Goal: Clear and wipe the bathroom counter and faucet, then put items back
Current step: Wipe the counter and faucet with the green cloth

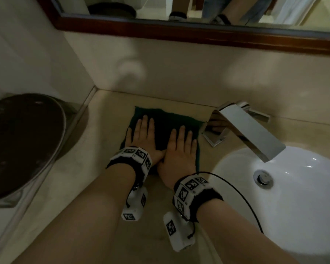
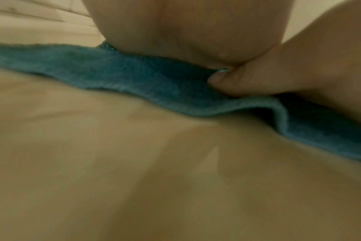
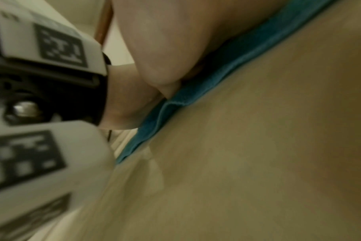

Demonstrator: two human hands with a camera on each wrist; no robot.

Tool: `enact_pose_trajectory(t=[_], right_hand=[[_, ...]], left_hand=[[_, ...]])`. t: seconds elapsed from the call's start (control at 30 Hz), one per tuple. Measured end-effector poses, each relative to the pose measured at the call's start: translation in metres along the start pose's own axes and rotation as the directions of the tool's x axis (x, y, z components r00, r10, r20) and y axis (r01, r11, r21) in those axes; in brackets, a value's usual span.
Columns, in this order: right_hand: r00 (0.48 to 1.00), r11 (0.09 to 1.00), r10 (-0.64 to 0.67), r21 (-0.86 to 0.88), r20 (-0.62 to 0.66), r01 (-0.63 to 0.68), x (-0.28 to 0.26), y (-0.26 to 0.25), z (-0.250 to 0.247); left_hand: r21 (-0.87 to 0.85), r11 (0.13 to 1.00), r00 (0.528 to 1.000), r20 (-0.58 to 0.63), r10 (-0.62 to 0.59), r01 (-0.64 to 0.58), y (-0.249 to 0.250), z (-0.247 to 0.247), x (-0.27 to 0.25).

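A dark teal cloth [image 1: 165, 121] lies flat on the beige counter [image 1: 103, 168], left of the chrome faucet [image 1: 242, 128]. My left hand [image 1: 145, 134] and my right hand [image 1: 181, 147] both press flat on it, fingers straight, side by side with thumbs touching. In the left wrist view the cloth [image 2: 134, 78] sits under my left palm [image 2: 185, 32], with my right thumb against it. In the right wrist view the cloth edge [image 3: 206, 86] is folded under my right palm [image 3: 165, 40].
A white round sink [image 1: 293, 216] with a chrome drain [image 1: 263, 177] lies right of the hands. A dark oval lid [image 1: 21, 143] sits beyond the counter's left edge. A wood-framed mirror [image 1: 198, 33] hangs on the wall behind. A black cable [image 1: 242, 195] runs from my right wrist.
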State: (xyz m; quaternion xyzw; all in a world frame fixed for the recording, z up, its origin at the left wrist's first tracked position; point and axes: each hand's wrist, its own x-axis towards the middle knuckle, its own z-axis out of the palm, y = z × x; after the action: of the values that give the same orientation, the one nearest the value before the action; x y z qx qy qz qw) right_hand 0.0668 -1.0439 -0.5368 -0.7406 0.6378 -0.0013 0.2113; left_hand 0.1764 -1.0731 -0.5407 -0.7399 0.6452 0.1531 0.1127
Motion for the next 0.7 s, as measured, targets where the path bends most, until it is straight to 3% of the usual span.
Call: enact_pose_trajectory(t=[0.2, 0.47, 0.7], right_hand=[[1.0, 1.0, -0.012, 0.002, -0.012, 0.012, -0.004, -0.032, 0.016], [0.996, 0.997, -0.08, 0.017, -0.042, 0.08, 0.0, -0.088, 0.04], [0.987, 0.987, -0.159, 0.005, -0.033, 0.159, -0.011, -0.135, 0.059]], left_hand=[[0.001, 1.0, 1.0, 0.009, 0.028, -0.028, -0.04, 0.0, 0.0], [-0.099, 0.991, 0.995, -0.041, -0.093, 0.089, -0.109, 0.002, -0.004], [-0.181, 0.955, 0.963, -0.095, -0.253, 0.233, -0.157, 0.019, -0.034]])
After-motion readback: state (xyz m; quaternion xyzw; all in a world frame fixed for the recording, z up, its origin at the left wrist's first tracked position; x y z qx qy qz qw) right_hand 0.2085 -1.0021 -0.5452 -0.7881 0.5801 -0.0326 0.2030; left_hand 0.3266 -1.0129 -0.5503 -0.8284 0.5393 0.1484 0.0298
